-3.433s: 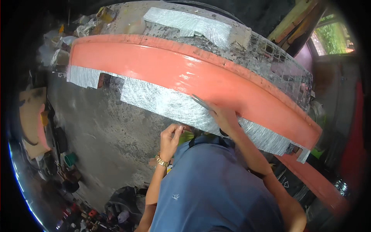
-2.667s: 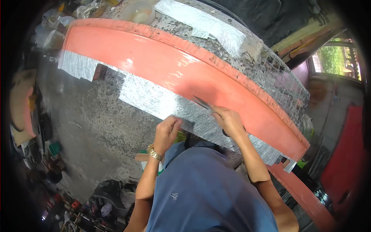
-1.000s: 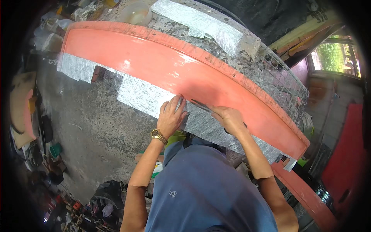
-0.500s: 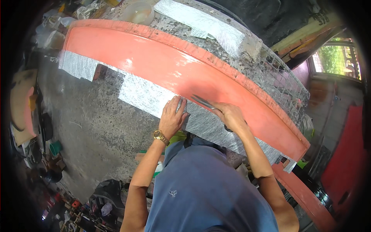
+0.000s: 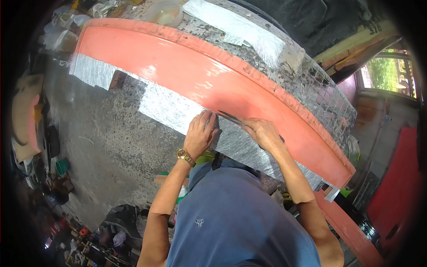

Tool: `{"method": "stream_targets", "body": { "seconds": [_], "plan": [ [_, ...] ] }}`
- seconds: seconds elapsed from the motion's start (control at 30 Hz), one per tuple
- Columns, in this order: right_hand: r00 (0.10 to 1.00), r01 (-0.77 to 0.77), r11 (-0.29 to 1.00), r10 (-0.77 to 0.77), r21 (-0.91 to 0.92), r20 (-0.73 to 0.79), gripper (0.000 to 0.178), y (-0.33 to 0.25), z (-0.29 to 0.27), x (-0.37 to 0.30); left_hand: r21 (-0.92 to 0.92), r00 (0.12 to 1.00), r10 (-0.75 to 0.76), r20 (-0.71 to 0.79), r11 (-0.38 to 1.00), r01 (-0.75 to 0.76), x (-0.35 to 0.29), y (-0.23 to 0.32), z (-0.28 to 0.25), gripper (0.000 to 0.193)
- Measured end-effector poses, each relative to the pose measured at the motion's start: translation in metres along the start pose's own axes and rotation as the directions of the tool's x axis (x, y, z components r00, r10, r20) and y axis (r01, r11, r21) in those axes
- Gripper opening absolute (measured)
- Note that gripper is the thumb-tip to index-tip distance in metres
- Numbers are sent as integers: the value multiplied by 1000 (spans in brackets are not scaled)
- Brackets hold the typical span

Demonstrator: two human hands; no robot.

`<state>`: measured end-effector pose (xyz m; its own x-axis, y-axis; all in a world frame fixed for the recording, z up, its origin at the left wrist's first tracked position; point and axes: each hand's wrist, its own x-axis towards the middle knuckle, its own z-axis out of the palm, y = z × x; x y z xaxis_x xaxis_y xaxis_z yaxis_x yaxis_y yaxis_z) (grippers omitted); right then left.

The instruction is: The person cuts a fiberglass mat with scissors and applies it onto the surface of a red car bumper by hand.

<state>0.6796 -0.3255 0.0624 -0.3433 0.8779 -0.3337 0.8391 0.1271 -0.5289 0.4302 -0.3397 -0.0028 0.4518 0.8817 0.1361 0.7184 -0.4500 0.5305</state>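
Note:
A long, curved, glossy orange mould (image 5: 178, 66) stretches from the upper left to the lower right. Along its near edge hang white fibreglass mat pieces, including a broad fibreglass mat (image 5: 167, 107) in the middle. My left hand (image 5: 201, 132), with a gold watch on the wrist, grips this mat at the mould's edge, its fingers bent over the top. My right hand (image 5: 262, 132) is closed on dark scissors (image 5: 230, 117). Their blades point left toward my left fingers and lie along the mat's upper edge; the handles are mostly hidden by the hand.
Beyond the mould, another cut mat (image 5: 240, 29) and a translucent tub (image 5: 164, 13) lie on a speckled surface. Wire mesh (image 5: 327, 95) stands at the right. A green container (image 5: 62, 167) and mixed clutter are on the floor at the left.
The scissor blades have turned slightly and come down closer to the mat's edge, looking narrower now. My right hand has shifted a little; my left hand keeps its place.

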Motion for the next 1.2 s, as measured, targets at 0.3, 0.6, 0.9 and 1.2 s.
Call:
{"method": "stream_targets", "body": {
  "seconds": [0.3,0.6,0.9,1.2],
  "plan": [
    [1000,-5,998,6,-55,9,37,-3,-6,2,51,1000,-22,6,998,21,8,4,-1,58],
    [999,-21,999,22,31,-31,38,6,-7,-5,125,999,-52,5,991,51,6,10,4,61],
    [999,-7,997,11,78,-52,35,2,0,-2,229,996,-51,71,973,34,3,10,2,68],
    [950,-288,918,310,273,-41,36,19,-37,-30,200,969,-211,124,962,184,-14,-2,11,77]
  ]
}}
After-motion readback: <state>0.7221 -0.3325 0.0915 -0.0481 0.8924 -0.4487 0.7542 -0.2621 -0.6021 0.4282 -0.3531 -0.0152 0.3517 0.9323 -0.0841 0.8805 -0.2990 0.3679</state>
